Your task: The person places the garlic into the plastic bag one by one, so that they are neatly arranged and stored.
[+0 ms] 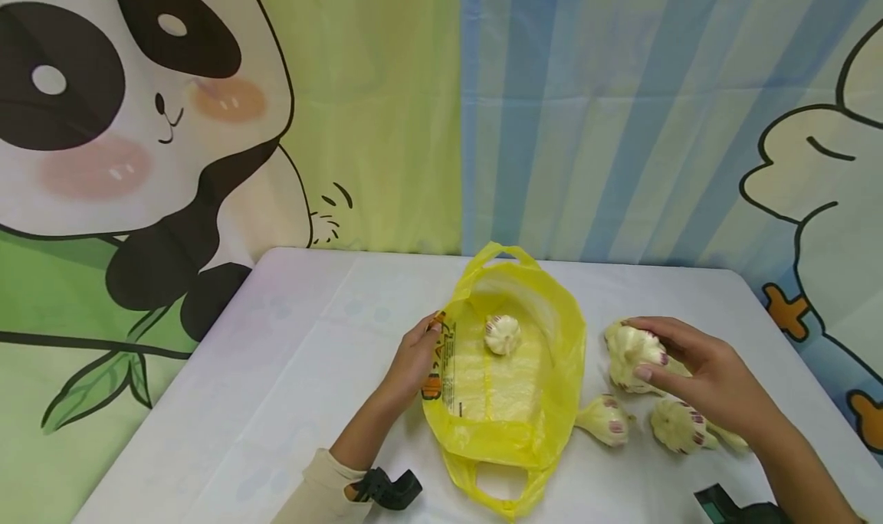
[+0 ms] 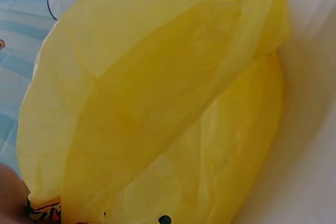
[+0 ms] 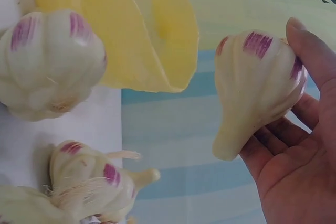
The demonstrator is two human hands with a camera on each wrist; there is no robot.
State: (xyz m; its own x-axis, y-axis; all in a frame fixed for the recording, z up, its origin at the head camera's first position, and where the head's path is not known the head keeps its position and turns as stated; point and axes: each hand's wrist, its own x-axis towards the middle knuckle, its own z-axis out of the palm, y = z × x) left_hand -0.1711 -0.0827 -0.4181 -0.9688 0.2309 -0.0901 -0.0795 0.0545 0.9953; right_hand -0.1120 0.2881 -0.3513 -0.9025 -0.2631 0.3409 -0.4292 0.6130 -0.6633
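My left hand (image 1: 414, 361) grips the left edge of a yellow plastic bag (image 1: 562, 332), which lies with its mouth spread and its handles at the far and near ends. Inside the bag sits one garlic bulb (image 1: 503, 335). To the right of the bag, my right hand (image 1: 720, 374) holds another garlic bulb (image 3: 257, 87) between thumb and fingers. The right wrist view shows its purple patches and pale stem. In the left wrist view the bag (image 2: 147, 93) fills most of the picture, and only a bit of the left hand (image 2: 11, 195) shows.
Several more garlic bulbs lie right of the bag, among them one close beside it (image 1: 607, 420) and one below the right hand (image 1: 679, 426). They rest on a white-covered table (image 1: 290, 386). Behind hangs a printed cloth (image 1: 386, 126) with a panda and stripes.
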